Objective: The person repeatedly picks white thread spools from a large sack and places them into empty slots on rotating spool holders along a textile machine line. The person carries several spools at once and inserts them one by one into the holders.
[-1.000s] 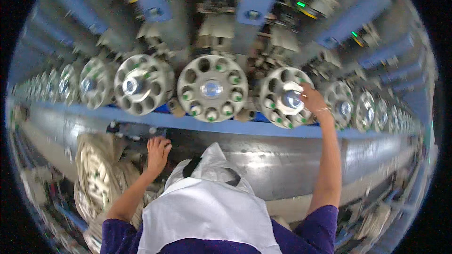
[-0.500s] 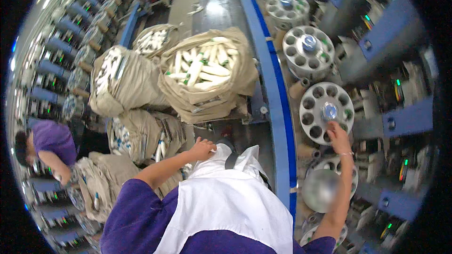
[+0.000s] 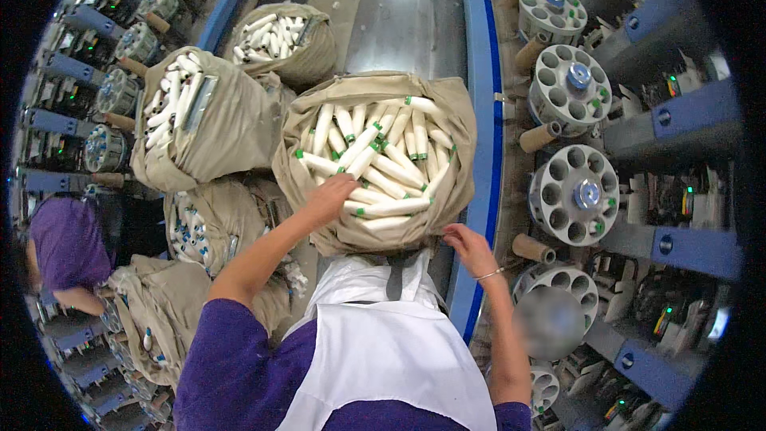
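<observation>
A large tan cloth sack stands in front of me, filled with white yarn bobbins that have green ends. Over the sack's near left side, my left hand has its fingers curled down on a bobbin among the pile. My right hand is beside the sack's near right edge, over the blue rail. Its fingers are loosely bent and apart, with nothing seen in them.
Along the right, round grey bobbin magazines with open holes line the machine behind a blue rail. More sacks of bobbins stand at left. A co-worker in a purple top bends at the far left.
My right hand has left the round magazine and come left to the sack's edge. My left hand has moved forward from near my apron onto the bobbins. The sack is now nearer.
</observation>
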`<action>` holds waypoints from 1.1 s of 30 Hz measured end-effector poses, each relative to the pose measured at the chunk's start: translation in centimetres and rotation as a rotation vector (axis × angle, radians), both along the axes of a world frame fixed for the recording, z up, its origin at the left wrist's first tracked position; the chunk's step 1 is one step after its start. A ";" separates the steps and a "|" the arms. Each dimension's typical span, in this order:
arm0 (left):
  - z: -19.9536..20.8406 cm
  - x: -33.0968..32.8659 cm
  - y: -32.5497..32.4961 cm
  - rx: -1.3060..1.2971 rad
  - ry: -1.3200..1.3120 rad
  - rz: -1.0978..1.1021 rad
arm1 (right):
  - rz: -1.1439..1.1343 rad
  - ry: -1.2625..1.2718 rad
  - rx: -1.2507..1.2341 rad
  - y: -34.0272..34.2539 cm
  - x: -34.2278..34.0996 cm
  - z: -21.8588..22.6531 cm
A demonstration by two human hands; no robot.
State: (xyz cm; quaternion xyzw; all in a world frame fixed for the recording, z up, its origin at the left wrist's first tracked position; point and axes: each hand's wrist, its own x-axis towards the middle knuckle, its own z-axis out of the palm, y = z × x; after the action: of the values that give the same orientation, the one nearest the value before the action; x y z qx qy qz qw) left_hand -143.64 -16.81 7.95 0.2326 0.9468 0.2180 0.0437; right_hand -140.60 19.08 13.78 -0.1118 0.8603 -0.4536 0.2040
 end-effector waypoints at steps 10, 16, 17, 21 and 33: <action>-9.0 -12.1 6.6 -0.071 -0.093 -0.337 | 0.254 0.072 0.139 -13.5 -6.4 -8.5; -8.4 -14.4 2.4 -0.373 -0.423 -0.321 | -0.148 -0.099 0.359 -2.2 -7.5 -10.0; -8.1 -14.5 1.3 -0.417 -0.414 -0.311 | -0.176 -0.097 0.288 -1.3 -7.7 -10.0; -7.9 -13.1 -0.2 -0.328 -0.187 -0.278 | -0.225 -0.114 0.228 -2.2 -9.9 -9.6; -7.4 -13.5 4.0 -0.027 -0.370 -0.229 | 0.339 -0.148 0.575 -10.7 -9.4 -11.2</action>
State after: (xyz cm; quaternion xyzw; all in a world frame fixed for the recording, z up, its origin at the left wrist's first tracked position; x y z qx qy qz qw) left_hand -157.14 -12.83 0.52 0.2942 0.8929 0.2377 0.2443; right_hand -150.03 8.38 2.56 -0.1579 0.9051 -0.1592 0.3612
